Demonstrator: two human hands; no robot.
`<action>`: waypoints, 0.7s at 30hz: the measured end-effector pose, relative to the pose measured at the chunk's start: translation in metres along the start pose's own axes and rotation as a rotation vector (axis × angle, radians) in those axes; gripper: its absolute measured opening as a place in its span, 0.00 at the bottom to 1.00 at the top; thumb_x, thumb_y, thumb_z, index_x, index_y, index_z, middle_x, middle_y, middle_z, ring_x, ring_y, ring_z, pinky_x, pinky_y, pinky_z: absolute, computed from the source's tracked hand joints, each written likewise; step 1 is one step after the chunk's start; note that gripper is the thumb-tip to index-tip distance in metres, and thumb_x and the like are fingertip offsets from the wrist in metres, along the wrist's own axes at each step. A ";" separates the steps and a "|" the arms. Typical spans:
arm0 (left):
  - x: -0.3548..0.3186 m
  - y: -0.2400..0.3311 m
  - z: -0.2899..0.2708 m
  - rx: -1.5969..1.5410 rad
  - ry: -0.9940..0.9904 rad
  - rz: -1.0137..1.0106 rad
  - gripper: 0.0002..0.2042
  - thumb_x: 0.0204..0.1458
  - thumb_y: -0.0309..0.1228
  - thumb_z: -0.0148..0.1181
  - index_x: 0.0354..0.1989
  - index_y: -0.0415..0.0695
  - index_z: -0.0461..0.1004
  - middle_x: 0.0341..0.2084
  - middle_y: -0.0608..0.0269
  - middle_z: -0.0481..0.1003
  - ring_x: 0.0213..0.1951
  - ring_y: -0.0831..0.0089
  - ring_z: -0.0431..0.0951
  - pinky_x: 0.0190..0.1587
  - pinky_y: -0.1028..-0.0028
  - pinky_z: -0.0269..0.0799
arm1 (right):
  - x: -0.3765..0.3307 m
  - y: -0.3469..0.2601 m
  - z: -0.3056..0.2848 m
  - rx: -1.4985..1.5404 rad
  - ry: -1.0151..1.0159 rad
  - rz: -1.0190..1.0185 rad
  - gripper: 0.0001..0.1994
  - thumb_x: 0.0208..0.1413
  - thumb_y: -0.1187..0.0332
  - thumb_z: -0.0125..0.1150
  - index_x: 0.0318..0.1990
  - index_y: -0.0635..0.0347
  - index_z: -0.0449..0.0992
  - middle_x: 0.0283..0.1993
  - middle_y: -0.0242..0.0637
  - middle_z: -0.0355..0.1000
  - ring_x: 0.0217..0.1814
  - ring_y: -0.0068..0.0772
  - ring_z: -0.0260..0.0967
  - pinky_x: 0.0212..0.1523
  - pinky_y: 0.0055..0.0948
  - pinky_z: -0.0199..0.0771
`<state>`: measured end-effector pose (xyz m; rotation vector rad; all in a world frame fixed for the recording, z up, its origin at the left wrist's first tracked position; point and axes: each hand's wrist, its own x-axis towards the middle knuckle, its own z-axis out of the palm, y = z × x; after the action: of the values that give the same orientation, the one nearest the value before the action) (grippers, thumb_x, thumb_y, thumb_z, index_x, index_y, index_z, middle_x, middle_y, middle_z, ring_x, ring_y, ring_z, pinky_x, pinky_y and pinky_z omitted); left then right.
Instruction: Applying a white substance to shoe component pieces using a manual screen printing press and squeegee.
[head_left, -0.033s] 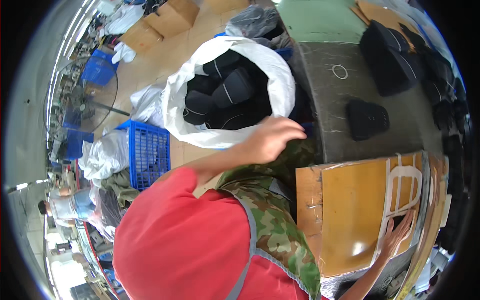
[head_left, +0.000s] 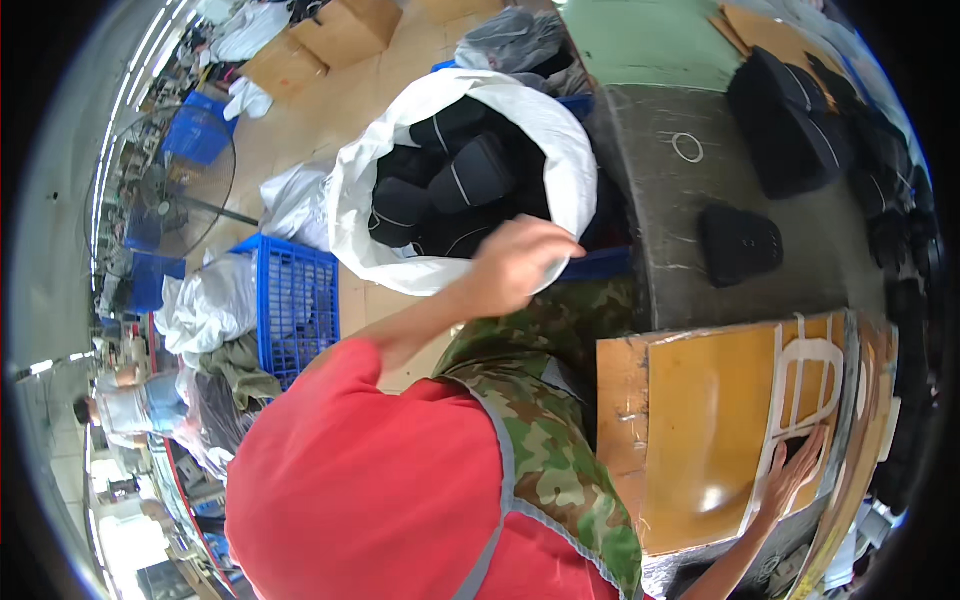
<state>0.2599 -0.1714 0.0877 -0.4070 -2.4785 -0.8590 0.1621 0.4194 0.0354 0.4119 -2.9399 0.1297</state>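
Note:
My left hand [head_left: 522, 262] hangs over the near rim of a white sack [head_left: 355, 165]. Motion blurs its fingers, so I cannot tell whether they hold anything. Inside the sack lie several black padded pieces [head_left: 475, 172], some with light string around them. My right hand [head_left: 793, 474] lies flat, fingers stretched out, on a tan board [head_left: 705, 430] at the lower right. White strips form a curved outline [head_left: 815, 350] on this board. Beside the right fingers shows a small dark patch, partly hidden by the hand.
On the dark worktable [head_left: 665, 240] rest a black padded piece [head_left: 740, 245], a pale ring [head_left: 688, 148] and a black stack [head_left: 790, 125]. A blue crate [head_left: 298, 310] stands left of the sack. Farther left are a fan [head_left: 160, 190] and another person [head_left: 135, 408].
My left hand has moved left and slightly up, closer over the sack's rim. My right hand stays on the board. The whole view has shifted slightly.

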 end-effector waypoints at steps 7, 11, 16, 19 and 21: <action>-0.139 -0.136 -0.128 0.135 0.041 -0.705 0.12 0.49 0.16 0.49 0.39 0.41 0.75 0.34 0.53 0.75 0.38 0.56 0.76 0.42 0.69 0.71 | 0.067 -0.113 -0.063 0.126 -0.060 0.057 0.28 0.63 0.58 0.52 0.67 0.62 0.59 0.69 0.46 0.58 0.71 0.48 0.54 0.70 0.42 0.52; -0.157 -0.160 -0.142 -0.059 -0.146 -0.957 0.08 0.53 0.18 0.49 0.38 0.38 0.74 0.32 0.56 0.76 0.36 0.65 0.78 0.43 0.72 0.73 | 0.105 -0.306 -0.097 0.739 -0.196 -0.253 0.22 0.60 0.60 0.57 0.57 0.64 0.71 0.57 0.45 0.72 0.59 0.41 0.68 0.61 0.42 0.65; -0.159 -0.173 -0.115 -0.470 0.052 -1.166 0.15 0.58 0.21 0.46 0.53 0.40 0.70 0.43 0.58 0.75 0.42 0.73 0.78 0.44 0.75 0.73 | 0.145 -0.511 -0.044 1.011 -0.557 -0.896 0.31 0.49 0.63 0.67 0.59 0.69 0.66 0.58 0.52 0.68 0.57 0.50 0.69 0.57 0.37 0.68; -0.101 -0.191 -0.117 -0.447 -0.019 -1.014 0.20 0.58 0.21 0.46 0.61 0.41 0.64 0.51 0.57 0.72 0.46 0.74 0.76 0.50 0.74 0.70 | 0.197 -0.558 0.022 0.992 -0.886 -0.667 0.33 0.50 0.61 0.65 0.60 0.70 0.63 0.60 0.56 0.66 0.59 0.55 0.66 0.60 0.40 0.65; -0.065 -0.206 -0.130 -0.327 -0.087 -0.838 0.23 0.58 0.22 0.47 0.63 0.42 0.61 0.53 0.56 0.70 0.51 0.70 0.73 0.55 0.73 0.66 | 0.247 -0.566 0.048 0.659 -0.714 -0.567 0.33 0.50 0.61 0.63 0.60 0.70 0.63 0.60 0.57 0.65 0.61 0.57 0.65 0.63 0.41 0.62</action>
<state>0.2719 -0.4189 0.0399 0.5609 -2.5800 -1.5963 0.0791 -0.1932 0.0683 1.6534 -3.1734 1.0761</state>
